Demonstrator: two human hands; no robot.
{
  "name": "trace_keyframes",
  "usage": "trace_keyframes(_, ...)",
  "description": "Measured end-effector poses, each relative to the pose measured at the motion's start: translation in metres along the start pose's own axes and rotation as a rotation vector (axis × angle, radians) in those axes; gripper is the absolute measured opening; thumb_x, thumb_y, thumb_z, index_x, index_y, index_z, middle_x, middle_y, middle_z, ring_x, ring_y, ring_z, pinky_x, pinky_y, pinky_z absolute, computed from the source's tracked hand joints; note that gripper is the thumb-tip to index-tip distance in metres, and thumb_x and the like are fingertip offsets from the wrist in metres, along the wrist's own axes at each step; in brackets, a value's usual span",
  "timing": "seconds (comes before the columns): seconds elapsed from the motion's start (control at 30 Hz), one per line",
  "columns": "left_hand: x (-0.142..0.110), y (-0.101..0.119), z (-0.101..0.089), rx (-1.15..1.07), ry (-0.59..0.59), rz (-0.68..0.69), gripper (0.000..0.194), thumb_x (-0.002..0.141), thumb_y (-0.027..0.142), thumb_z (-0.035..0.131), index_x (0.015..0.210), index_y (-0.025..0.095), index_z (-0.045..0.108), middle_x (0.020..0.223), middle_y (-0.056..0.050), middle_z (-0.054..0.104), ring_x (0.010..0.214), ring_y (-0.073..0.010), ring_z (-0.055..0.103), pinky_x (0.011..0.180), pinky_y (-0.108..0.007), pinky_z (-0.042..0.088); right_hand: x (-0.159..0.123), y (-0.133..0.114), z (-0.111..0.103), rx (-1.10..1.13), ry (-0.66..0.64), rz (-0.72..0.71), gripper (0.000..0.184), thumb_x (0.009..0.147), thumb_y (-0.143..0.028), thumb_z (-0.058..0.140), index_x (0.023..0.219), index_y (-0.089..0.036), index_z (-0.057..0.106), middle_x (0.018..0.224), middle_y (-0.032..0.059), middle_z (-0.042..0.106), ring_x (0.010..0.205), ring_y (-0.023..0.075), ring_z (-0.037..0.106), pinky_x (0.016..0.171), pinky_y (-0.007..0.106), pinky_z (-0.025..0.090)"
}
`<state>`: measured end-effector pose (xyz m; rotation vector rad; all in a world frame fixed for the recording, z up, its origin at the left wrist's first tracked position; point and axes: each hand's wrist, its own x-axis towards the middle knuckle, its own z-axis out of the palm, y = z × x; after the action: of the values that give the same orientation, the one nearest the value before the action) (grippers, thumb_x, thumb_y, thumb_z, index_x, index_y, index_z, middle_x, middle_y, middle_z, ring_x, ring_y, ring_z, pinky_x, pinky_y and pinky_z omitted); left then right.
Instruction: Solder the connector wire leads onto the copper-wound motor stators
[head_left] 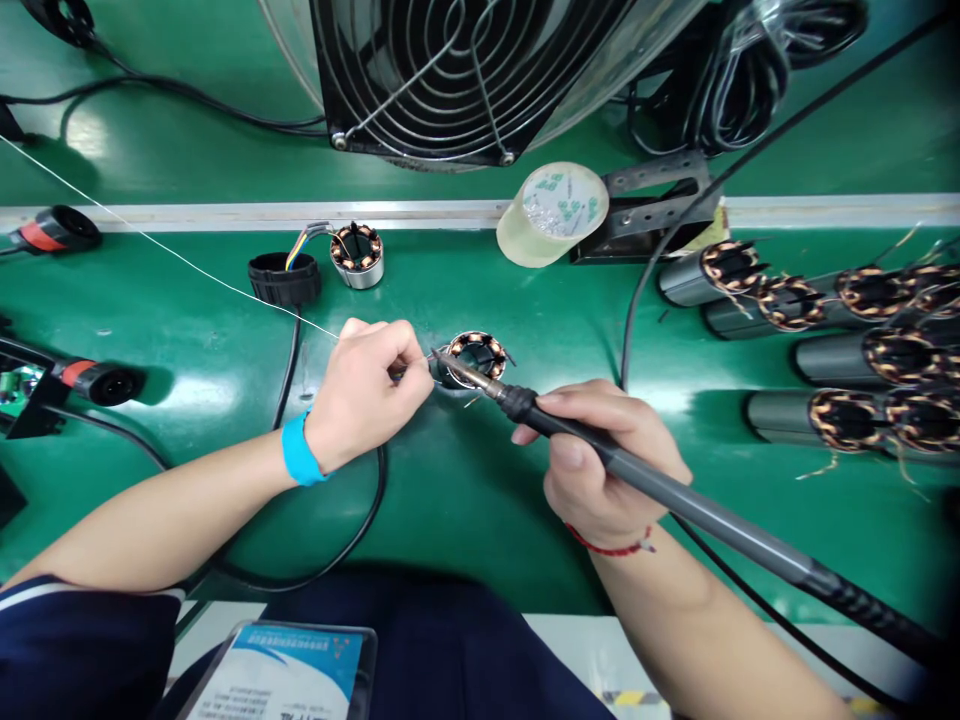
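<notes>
My right hand (615, 460) grips a soldering iron (637, 470) by its dark handle, the metal tip pointing left. That tip crosses over the near rim of a motor stator (480, 355) with copper windings and reaches its left side. Just left of the stator, my left hand (371, 380) is closed in a pinch. A thin solder wire (202, 268) runs from the upper left into these fingers. Whatever else the left fingers hold at the stator's leads is hidden. Behind the left hand, another stator (358, 256) stands beside a black round housing (285, 278) with coloured wires.
Rows of stators (847, 420) lie on the right. A fan (472, 70) stands at the back, near a roll of clear tape (555, 215) and a metal bracket (660, 200). Black cable (375, 500) loops near the front edge. Black-and-orange cylindrical parts (97, 382) lie at left.
</notes>
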<state>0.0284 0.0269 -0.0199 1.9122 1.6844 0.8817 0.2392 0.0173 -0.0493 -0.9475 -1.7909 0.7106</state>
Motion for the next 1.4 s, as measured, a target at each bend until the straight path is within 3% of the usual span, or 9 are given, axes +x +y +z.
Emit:
trace_keyframes(0.1,0.0,0.0,-0.0006,0.011,-0.01,-0.007,0.017,0.073,0.011,0.047,0.058,0.018,0.045,0.054,0.004,0.053,0.057,-0.0112,0.046,0.067,-0.031,0.036,0.0031,-0.0026,-0.0002,0.007,0.06,-0.061,0.017,0.088,-0.036,0.059,0.1,-0.024,0.063,0.074,0.0024,0.066,0.059,0.0174,0.063,0.052,0.034,0.052)
trace_keyframes(0.23,0.0007,-0.0005,-0.001,0.006,-0.003,-0.026,0.016,0.073,0.011,0.047,0.058,0.019,0.045,0.053,0.004,0.052,0.056,-0.0113,0.045,0.067,-0.031,0.037,0.0024,-0.0016,-0.0016,-0.022,0.076,-0.041,0.02,0.09,-0.039,0.057,0.101,-0.023,0.064,0.071,0.0028,0.065,0.059,0.0184,0.063,0.053,0.035,0.053)
trace_keyframes(0.93,0.0014,-0.0018,-0.0013,-0.021,0.002,-0.059,0.015,0.073,0.014,0.046,0.059,0.019,0.047,0.054,0.004,0.054,0.056,-0.0108,0.046,0.07,-0.032,0.038,0.0052,-0.0034,-0.0015,-0.057,0.1,-0.078,0.018,0.091,-0.039,0.055,0.102,-0.026,0.062,0.075,0.004,0.065,0.061,0.019,0.063,0.052,0.036,0.053)
trace_keyframes(1.13,0.0023,-0.0023,-0.0004,-0.015,0.004,-0.068,0.015,0.073,0.015,0.046,0.058,0.019,0.046,0.053,0.004,0.054,0.055,-0.0107,0.045,0.069,-0.031,0.038,0.007,-0.0053,0.0008,0.015,0.095,-0.12,0.017,0.088,-0.031,0.06,0.101,-0.023,0.065,0.075,0.0024,0.065,0.058,0.0156,0.062,0.048,0.031,0.051)
trace_keyframes(1.4,0.0027,-0.0029,-0.0005,-0.018,0.009,-0.057,0.016,0.073,0.014,0.047,0.058,0.018,0.048,0.054,0.004,0.054,0.054,-0.0103,0.045,0.071,-0.032,0.038,0.0097,-0.003,0.0008,-0.078,0.116,-0.117,0.029,0.09,-0.038,0.059,0.118,-0.029,0.063,0.079,0.0031,0.068,0.065,0.0198,0.066,0.057,0.037,0.055)
